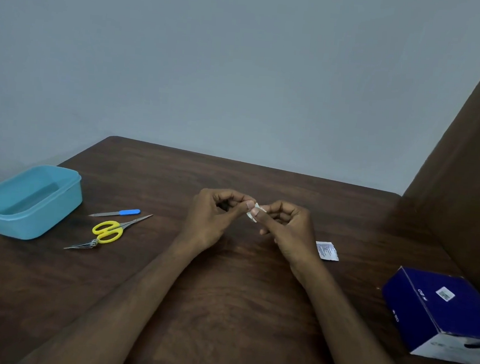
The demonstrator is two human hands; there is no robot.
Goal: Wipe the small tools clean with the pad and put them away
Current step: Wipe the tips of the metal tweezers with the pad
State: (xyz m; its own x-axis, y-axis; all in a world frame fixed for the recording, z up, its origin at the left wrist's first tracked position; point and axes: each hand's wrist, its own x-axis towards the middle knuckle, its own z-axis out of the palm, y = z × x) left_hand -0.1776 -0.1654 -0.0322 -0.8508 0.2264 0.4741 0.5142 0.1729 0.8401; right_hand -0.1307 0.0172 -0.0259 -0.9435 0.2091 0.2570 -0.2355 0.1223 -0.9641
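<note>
I see my two hands held up together over the middle of the dark brown wooden surface (223, 296), which has a wavy grain. My left hand (215, 217) and my right hand (284, 229) both pinch a small white soft pad (255, 212) between thumb and fingertips. The pad is folded or crumpled, and most of it hides behind my thumbs. The other fingers of both hands are curled in.

The small tools lie on the surface to my left, well apart from my hands. There is a thin flat metal nail file with a blue plastic handle (115, 213). Just below it lie slim scissors with round yellow plastic loops and long pointed metal blades (112, 230). Touching the yellow loops at the near end is a small pointed silver metal tool (81, 245); I cannot tell just what it is.

Left of the tools stands a light blue plastic tub, a box shape with rounded corners (30, 221). Its top is open and its walls are smooth.

Near my right hand a small torn white paper packet with tiny blue print (327, 251) lies flat. Farther right sits a dark blue cardboard box with a white end (442, 312). Behind the surface is a plain grey-blue wall (243, 66).
</note>
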